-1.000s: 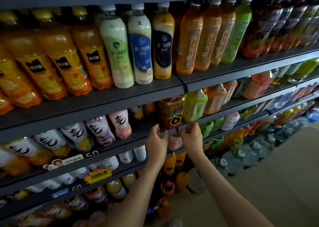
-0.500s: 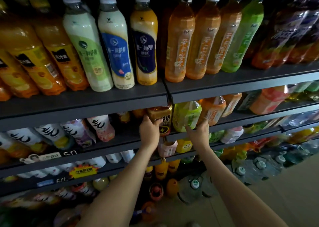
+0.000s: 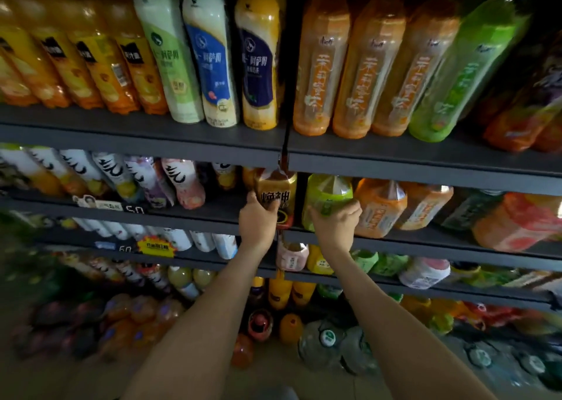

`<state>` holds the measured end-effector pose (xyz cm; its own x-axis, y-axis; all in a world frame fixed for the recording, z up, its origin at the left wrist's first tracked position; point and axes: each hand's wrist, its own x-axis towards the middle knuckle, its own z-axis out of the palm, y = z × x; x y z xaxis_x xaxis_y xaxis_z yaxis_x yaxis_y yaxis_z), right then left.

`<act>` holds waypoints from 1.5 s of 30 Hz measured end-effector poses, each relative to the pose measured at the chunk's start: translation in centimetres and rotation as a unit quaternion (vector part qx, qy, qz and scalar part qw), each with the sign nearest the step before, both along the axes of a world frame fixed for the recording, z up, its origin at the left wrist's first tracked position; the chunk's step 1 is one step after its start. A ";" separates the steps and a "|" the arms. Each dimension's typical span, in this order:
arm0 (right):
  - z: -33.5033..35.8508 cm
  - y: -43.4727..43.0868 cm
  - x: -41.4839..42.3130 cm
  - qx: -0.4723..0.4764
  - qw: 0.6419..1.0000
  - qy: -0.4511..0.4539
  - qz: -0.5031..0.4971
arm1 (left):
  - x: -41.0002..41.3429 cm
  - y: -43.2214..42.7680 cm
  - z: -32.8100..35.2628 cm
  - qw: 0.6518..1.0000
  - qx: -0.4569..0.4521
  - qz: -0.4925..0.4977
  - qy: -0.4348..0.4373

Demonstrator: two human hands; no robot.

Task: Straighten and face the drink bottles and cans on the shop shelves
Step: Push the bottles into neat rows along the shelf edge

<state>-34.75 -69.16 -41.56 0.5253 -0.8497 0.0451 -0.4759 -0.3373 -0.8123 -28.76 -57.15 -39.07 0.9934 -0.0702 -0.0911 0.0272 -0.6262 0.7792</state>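
On the second shelf (image 3: 425, 241), a gold and black bottle (image 3: 278, 191) stands at the join of two shelf bays. My left hand (image 3: 258, 220) grips its lower half, fingers curled round the label. Right beside it is a lime-green bottle (image 3: 328, 191); my right hand (image 3: 336, 224) holds that one low down, fingers wrapped round its front. Orange tea bottles (image 3: 380, 208) follow to the right. Both bottles' caps are hidden behind the shelf edge above.
The top shelf (image 3: 146, 138) carries tall orange juice, three milk-tea bottles (image 3: 209, 53), orange tea bottles (image 3: 362, 62) and a green one (image 3: 465, 68). White-labelled bottles (image 3: 182, 183) fill the second shelf's left. Lower shelves and large water jugs (image 3: 325, 339) lie below.
Both hands rose from the third shelf to the second. The left hand took hold of the gold and black bottle, the right closed round the green one. The camera moved closer.
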 end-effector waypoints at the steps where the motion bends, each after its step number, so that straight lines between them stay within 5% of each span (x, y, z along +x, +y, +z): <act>1: 0.1 0.2 0.1 -0.002 1.000 0.005 -0.005 | -0.4 -0.3 0.2 1.000 0.004 0.005 0.005; 8: 0.5 -1.3 -0.8 0.019 0.995 0.036 0.090 | -4.1 -2.9 0.4 0.997 -0.044 0.057 -0.009; 11: 0.4 -3.9 -3.8 0.027 0.992 0.036 0.117 | -5.9 -4.9 -0.6 0.998 -0.040 -0.056 -0.002; 14: 0.1 -7.0 -6.1 0.015 0.999 -0.028 0.039 | -7.1 -7.7 -0.8 0.985 -0.004 -0.175 0.008; 19: 0.1 -10.5 -7.2 0.031 0.997 -0.065 0.007 | -8.3 -11.4 0.0 0.972 -0.014 -0.233 0.021; 30: 0.2 -12.7 -7.3 0.069 0.994 -0.055 0.060 | -10.4 -14.5 -0.1 0.980 -0.044 -0.192 -0.026; 33: -0.3 -15.0 -9.1 0.078 0.993 -0.073 0.047 | -11.9 -16.1 -0.3 0.967 -0.046 -0.248 -0.043; 37: -1.6 -18.1 -10.6 0.089 0.993 -0.081 0.007 | -13.3 -18.8 -1.2 0.958 -0.036 -0.285 0.002; 45: -2.0 -24.1 -11.1 0.224 0.957 -0.043 0.176 | -15.6 -26.0 -2.6 0.968 -0.081 -0.206 0.120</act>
<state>-45.81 -93.27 -43.59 0.7939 -0.5640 -0.2269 -0.3217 -0.0731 -0.9440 -44.31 -83.13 -41.72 0.8294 -0.4887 -0.2708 -0.0057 -0.4921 0.8705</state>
